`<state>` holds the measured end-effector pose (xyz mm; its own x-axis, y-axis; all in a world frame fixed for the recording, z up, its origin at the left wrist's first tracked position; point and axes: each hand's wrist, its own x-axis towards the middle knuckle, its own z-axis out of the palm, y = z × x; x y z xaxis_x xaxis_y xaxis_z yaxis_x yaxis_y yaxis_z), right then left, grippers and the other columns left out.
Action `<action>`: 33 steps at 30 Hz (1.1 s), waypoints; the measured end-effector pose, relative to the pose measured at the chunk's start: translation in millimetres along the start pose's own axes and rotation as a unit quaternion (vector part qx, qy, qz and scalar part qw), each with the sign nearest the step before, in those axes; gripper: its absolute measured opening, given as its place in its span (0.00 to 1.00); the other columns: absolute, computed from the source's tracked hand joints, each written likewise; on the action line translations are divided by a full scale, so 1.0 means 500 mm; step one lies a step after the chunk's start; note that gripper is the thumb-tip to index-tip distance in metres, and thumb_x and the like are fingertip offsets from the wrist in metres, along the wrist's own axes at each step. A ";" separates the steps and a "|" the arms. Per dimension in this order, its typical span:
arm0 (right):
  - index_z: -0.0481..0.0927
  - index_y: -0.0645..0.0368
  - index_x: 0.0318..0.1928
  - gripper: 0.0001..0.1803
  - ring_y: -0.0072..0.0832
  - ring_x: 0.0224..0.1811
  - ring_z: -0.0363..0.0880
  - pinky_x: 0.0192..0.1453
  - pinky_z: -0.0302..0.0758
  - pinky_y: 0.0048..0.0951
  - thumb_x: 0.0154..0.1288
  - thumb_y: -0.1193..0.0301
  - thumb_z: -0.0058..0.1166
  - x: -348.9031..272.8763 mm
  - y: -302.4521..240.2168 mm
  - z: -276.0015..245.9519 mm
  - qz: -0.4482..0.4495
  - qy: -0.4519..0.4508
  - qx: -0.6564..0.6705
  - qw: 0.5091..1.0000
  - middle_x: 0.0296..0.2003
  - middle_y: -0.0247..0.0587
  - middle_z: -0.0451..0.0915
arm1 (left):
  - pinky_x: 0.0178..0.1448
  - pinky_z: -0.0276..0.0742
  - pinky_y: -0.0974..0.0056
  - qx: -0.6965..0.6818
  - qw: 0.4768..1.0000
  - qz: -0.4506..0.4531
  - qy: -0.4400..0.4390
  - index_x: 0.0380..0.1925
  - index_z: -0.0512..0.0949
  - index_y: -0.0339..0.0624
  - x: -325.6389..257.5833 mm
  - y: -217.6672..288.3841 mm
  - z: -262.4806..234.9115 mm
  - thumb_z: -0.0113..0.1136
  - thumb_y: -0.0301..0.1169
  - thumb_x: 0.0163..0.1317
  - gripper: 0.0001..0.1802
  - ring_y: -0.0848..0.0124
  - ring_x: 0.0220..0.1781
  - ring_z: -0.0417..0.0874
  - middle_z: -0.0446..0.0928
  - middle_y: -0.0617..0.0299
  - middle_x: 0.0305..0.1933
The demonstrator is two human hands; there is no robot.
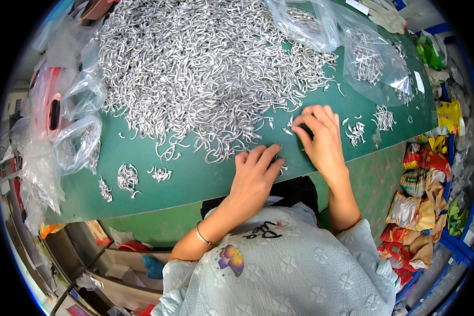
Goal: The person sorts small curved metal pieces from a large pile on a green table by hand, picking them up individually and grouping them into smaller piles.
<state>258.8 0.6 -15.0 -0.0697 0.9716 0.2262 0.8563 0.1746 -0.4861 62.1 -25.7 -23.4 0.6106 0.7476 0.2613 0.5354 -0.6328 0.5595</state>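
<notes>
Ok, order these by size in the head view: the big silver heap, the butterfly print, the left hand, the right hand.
1. Big silver heap
2. Left hand and right hand: too alike to rank
3. Butterfly print

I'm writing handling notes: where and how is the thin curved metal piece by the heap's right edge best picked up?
Probably pinch the curved metal piece mid-length with the right hand, coming from the near side: it is slim, and bare green table lies there, while the heap is left and a clear bag right of it.
</notes>
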 end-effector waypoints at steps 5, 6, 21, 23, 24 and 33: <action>0.81 0.58 0.35 0.08 0.36 0.41 0.71 0.44 0.64 0.36 0.53 0.76 0.65 0.002 -0.003 0.000 -0.004 0.023 0.027 0.999 0.35 0.35 0.75 | 0.54 0.63 0.57 -0.022 1.000 -0.003 0.002 0.40 0.79 0.40 -0.008 -0.003 0.008 0.65 0.22 0.52 0.13 0.61 0.52 0.74 0.75 0.60 0.49; 0.81 0.58 0.34 0.08 0.36 0.41 0.71 0.44 0.64 0.36 0.53 0.76 0.65 0.005 -0.004 0.003 -0.012 0.024 0.027 0.999 0.35 0.35 0.75 | 0.53 0.63 0.57 -0.025 1.000 -0.007 0.002 0.39 0.79 0.40 -0.011 -0.003 0.010 0.65 0.21 0.52 0.13 0.61 0.52 0.74 0.75 0.60 0.48; 0.84 0.58 0.39 0.10 0.36 0.40 0.74 0.44 0.67 0.35 0.55 0.80 0.59 0.030 -0.010 0.002 -0.086 0.008 0.114 0.990 0.35 0.37 0.77 | 0.52 0.61 0.55 -0.020 1.000 0.008 0.000 0.42 0.80 0.40 -0.005 -0.001 0.010 0.63 0.20 0.49 0.18 0.62 0.54 0.74 0.76 0.61 0.48; 0.84 0.58 0.39 0.09 0.36 0.40 0.73 0.45 0.66 0.35 0.56 0.80 0.60 0.036 -0.021 0.013 -0.110 -0.041 0.080 0.990 0.35 0.37 0.77 | 0.53 0.62 0.54 -0.034 0.999 0.015 0.009 0.40 0.80 0.40 -0.007 -0.002 0.014 0.62 0.20 0.48 0.16 0.63 0.53 0.75 0.76 0.61 0.46; 0.84 0.58 0.38 0.09 0.35 0.40 0.73 0.45 0.66 0.35 0.56 0.79 0.61 0.038 -0.023 0.016 -0.122 -0.065 0.064 0.988 0.35 0.37 0.76 | 0.53 0.62 0.54 -0.040 0.999 0.018 0.013 0.39 0.80 0.40 -0.008 -0.002 0.016 0.62 0.20 0.47 0.16 0.63 0.52 0.75 0.76 0.61 0.45; 0.82 0.60 0.34 0.05 0.36 0.40 0.73 0.46 0.68 0.36 0.55 0.78 0.62 0.027 0.022 -0.025 -0.051 -0.005 0.062 0.997 0.34 0.37 0.75 | 0.58 0.61 0.51 -0.045 0.998 0.015 0.029 0.37 0.80 0.39 -0.008 0.001 0.013 0.61 0.19 0.48 0.13 0.63 0.52 0.76 0.76 0.61 0.43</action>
<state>273.7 13.7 -6.8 -0.1579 0.9493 0.2720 0.7744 0.2899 -0.5624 63.6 -30.3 -29.4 0.5889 0.7407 0.3233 0.4605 -0.6363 0.6189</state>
